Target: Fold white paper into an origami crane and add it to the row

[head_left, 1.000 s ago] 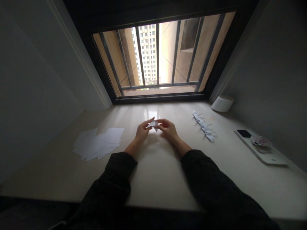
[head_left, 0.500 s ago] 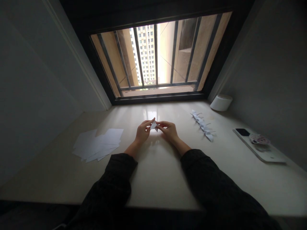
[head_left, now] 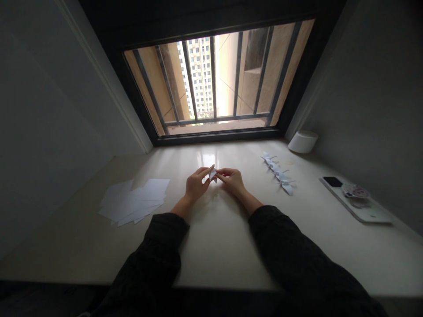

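Note:
A small folded piece of white paper [head_left: 213,174] is pinched between both hands just above the pale table [head_left: 218,237]. My left hand [head_left: 196,185] grips its left side with fingertips closed. My right hand [head_left: 233,180] pinches the right side, fingers curled. Both forearms in dark sleeves reach in from the near edge. The paper is partly hidden by my fingers.
A loose pile of white paper sheets [head_left: 134,200] lies to the left. A row of folded paper figures [head_left: 279,175] sits at the right. Farther right are a white round container [head_left: 302,141] and a white tablet [head_left: 355,198] with a phone on it. A barred window [head_left: 214,79] is ahead.
My hands have drawn slightly closer together on the folded paper, which looks more compact. The view has shifted a little to the right.

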`<state>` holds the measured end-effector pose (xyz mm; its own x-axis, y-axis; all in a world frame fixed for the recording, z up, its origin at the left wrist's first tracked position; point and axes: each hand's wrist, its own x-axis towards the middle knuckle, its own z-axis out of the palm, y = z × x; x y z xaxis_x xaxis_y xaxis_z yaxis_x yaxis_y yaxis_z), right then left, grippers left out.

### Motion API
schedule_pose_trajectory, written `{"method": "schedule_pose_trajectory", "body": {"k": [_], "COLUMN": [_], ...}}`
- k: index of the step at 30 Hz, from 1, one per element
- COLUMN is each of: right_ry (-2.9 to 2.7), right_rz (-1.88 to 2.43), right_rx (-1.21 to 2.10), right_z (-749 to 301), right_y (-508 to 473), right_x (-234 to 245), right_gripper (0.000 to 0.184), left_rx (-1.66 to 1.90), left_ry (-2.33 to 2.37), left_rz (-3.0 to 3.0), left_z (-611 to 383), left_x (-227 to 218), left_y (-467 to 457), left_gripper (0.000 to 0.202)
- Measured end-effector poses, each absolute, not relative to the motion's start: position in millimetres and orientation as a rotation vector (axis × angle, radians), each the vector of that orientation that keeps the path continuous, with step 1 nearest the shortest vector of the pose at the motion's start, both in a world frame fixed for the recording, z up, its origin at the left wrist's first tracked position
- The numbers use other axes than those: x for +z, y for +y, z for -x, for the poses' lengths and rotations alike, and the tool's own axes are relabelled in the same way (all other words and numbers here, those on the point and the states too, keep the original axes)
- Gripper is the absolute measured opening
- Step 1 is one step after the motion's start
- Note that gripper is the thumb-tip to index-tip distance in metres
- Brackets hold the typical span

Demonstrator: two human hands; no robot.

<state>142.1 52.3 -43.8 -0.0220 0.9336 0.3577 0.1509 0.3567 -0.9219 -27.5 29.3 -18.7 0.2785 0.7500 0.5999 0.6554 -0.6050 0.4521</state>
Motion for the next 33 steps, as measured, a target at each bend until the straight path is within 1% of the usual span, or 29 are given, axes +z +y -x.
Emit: {"method": "schedule_pose_trajectory", "body": {"k": [4, 10, 15, 22, 28, 33], "right_ry": [-1.482, -1.444, -1.386, -1.335, -1.276, -1.260], "right_rz": [1.040, 1.069, 1.020, 0.996, 0.965, 0.925], "right_rx": [0.841, 0.851, 0.951, 1.006, 1.064, 1.133], "right_z": [-142, -143, -141, -140, -140, -140], "right_y": [53, 52, 55, 57, 55, 54], "right_x": [-44, -43, -46, -46, -41, -39], "right_gripper": [0.027, 0.029, 0.030, 0.031, 0.033, 0.032], "left_rx": [1.250, 1.503, 1.619, 1.656, 1.687, 1.674], "left_ry": [1.369, 1.299, 1.149, 1.098, 1.032, 1.049], "left_rz": [-2.436, -2.449, -2.396, -2.324, -2.239, -2.195], "left_z": [27, 25, 21, 18, 15, 12], "left_x": [-17, -16, -16, -13, -12, -8], "left_y": [28, 26, 26, 24, 22, 18], "left_gripper": [0.042, 0.029, 0.024, 0.024, 0.016, 0.014]}}
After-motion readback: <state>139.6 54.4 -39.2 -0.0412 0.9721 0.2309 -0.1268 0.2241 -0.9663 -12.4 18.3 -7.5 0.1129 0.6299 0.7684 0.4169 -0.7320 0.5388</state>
